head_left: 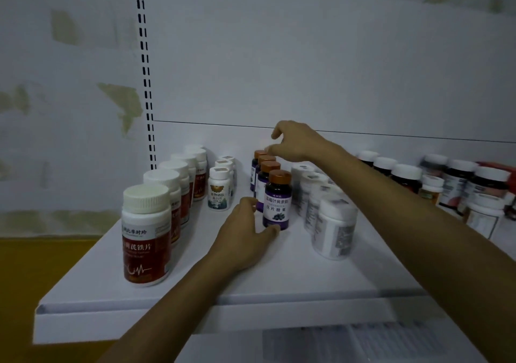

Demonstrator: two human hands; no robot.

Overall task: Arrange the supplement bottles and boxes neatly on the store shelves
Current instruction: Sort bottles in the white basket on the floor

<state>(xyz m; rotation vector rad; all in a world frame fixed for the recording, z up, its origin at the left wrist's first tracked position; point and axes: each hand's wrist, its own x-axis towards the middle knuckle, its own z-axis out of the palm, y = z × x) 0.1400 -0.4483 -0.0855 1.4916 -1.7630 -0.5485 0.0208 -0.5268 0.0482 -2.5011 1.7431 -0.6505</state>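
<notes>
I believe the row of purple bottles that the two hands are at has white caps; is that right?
Not quite: the head view shows the purple bottles have brown caps, not white. The left hand holds the front bottle, and the right hand is at the back of the row.

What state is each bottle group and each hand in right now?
Left hand: holds the front purple bottle low on its body.
Right hand: fingertips at the rearmost brown cap; grip unclear.
Purple bottles: four, upright, capped, in one file.
Red-label bottles: upright, capped, in a file at left.
Small white bottles: upright, capped, in a file.
Large white bottles: upright, capped, labels turned sideways.
</notes>
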